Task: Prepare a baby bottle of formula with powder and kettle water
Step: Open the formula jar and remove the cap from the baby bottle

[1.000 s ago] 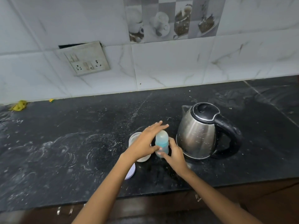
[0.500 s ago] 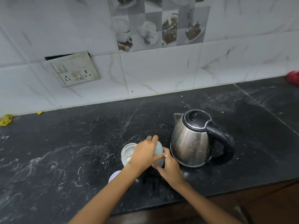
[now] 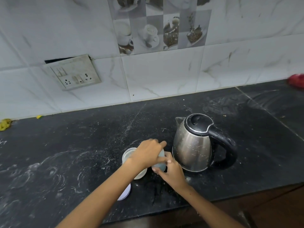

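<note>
Both hands (image 3: 148, 153) gripping bottle (image 3: 159, 166), beside open tub (image 3: 127, 156)

We see a black worktop (image 3: 82, 162) streaked with white swirls, a brushed-steel kettle (image 3: 192, 145) with black lid and handle, a pale blue bottle (image 3: 158, 166), a white lid (image 3: 125, 193), grey-veined white wall tiles (image 3: 164, 74) with one panel printed with cups and desserts, a yellow scrap (image 3: 5, 124) and a red object (image 3: 297, 80).
</note>
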The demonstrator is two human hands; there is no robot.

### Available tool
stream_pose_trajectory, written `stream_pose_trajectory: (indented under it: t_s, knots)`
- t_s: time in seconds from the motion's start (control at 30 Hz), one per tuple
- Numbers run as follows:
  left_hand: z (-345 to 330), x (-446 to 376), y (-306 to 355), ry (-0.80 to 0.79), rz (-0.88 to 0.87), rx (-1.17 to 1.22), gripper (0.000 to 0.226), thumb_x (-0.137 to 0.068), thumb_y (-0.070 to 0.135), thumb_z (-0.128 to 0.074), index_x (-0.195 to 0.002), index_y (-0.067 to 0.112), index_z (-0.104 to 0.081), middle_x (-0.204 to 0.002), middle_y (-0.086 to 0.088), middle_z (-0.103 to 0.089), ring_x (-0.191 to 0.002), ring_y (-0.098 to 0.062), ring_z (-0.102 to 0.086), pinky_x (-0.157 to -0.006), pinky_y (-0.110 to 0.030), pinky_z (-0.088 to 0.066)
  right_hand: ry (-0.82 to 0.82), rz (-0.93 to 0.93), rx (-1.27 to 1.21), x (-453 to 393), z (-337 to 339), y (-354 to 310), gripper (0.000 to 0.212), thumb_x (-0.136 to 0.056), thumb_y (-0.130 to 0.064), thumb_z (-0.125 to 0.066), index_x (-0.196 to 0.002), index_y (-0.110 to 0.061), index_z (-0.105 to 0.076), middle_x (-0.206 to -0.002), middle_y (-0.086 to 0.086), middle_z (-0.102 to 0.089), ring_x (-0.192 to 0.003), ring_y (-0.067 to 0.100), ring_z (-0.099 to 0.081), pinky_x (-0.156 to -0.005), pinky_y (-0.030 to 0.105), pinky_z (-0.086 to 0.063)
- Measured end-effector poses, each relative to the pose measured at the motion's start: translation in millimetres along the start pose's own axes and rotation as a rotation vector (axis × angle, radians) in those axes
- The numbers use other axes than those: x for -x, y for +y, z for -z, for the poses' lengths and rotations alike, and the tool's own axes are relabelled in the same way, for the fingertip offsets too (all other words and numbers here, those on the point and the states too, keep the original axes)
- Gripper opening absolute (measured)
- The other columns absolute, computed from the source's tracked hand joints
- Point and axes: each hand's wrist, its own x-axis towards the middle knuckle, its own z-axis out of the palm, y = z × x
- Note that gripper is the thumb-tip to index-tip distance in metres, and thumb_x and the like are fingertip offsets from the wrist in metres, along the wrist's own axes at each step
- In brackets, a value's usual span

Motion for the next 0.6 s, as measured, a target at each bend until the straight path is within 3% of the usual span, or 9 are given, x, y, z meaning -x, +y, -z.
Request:
stream_pose_trajectory:
  t_s: [0.07, 0.17, 0.3, 0.33, 0.47, 0.6]
  knots:
    - [0.4, -0.6, 1.9, -0.059, -0.054, 0.019, 0.065, -0.077, 0.042, -0.071, -0.130, 0.016, -0.044, -0.112, -0.009, -0.054, -0.102, -0.026, -0.054, -0.082, -0.032, -0.040, -0.001, 0.007, 0.012, 1.2, 2.0, 0.6, 0.060, -0.071, -0.050, -0.072, -0.115, -0.016, -0.050, -0.099, -0.007, -0.067, -0.086, 0.007, -0.067, -0.068, 0.031, -0.056]
    - [3.7, 2.5, 2.8, -0.060, -0.148, -0.018, 0.050, -0.077, 0.011, -0.069, -0.121, 0.018, -0.047, -0.113, -0.007, -0.052, -0.102, -0.026, -0.053, -0.086, -0.030, -0.032, -0.002, 0.016, 0.034, 7.4, 6.7, -1.4, 0.066, -0.072, -0.056, -0.067, -0.117, -0.011, -0.050, -0.098, -0.002, -0.067, -0.085, 0.010, -0.067, -0.069, 0.029, -0.055]
    - [1.8, 5.4, 2.8, 0.021, -0.054, -0.034, 0.038, -0.088, 0.031, -0.060, -0.121, 0.018, -0.049, -0.108, -0.009, -0.057, -0.097, -0.027, -0.056, -0.086, -0.034, -0.033, -0.017, 0.007, 0.047, 9.7, 9.4, -5.1, 0.055, -0.071, -0.050, -0.069, -0.106, -0.012, -0.050, -0.088, -0.009, -0.060, -0.073, 0.004, -0.060, -0.058, 0.005, -0.041]
    - [-1.8, 7.3, 8.5, 0.022, -0.017, -0.034, 0.039, -0.090, 0.037, -0.057, -0.122, 0.017, -0.048, -0.108, -0.009, -0.058, -0.096, -0.027, -0.056, -0.086, -0.034, -0.034, -0.026, -0.002, 0.046, 13.2, 10.1, -3.3, 0.053, -0.071, -0.049, -0.070, -0.104, -0.013, -0.049, -0.087, -0.011, -0.059, -0.073, 0.003, -0.059, -0.058, 0.005, -0.041]
    - [-3.3, 15.1, 20.8, 0.211, 0.119, 0.048, 0.039, -0.093, 0.044, -0.050, -0.120, 0.016, -0.049, -0.107, -0.008, -0.057, -0.095, -0.025, -0.055, -0.084, -0.032, -0.033, -0.003, -0.052, -0.018, 18.9, 6.9, 3.6, 0.071, -0.067, -0.061, -0.072, -0.117, -0.016, -0.051, -0.107, -0.004, -0.066, -0.099, 0.012, -0.066, -0.079, 0.035, -0.058]
    - [7.0, 34.2, 12.2, 0.354, 0.136, 0.175, 0.046, -0.086, 0.035, -0.066, -0.127, 0.020, -0.051, -0.113, -0.006, -0.056, -0.100, -0.025, -0.054, -0.088, -0.035, -0.036, -0.011, -0.078, -0.069, 11.0, 7.1, -2.1, 0.092, -0.058, -0.075, -0.070, -0.124, -0.013, -0.052, -0.117, -0.002, -0.064, -0.110, 0.014, -0.061, -0.090, 0.038, -0.054]
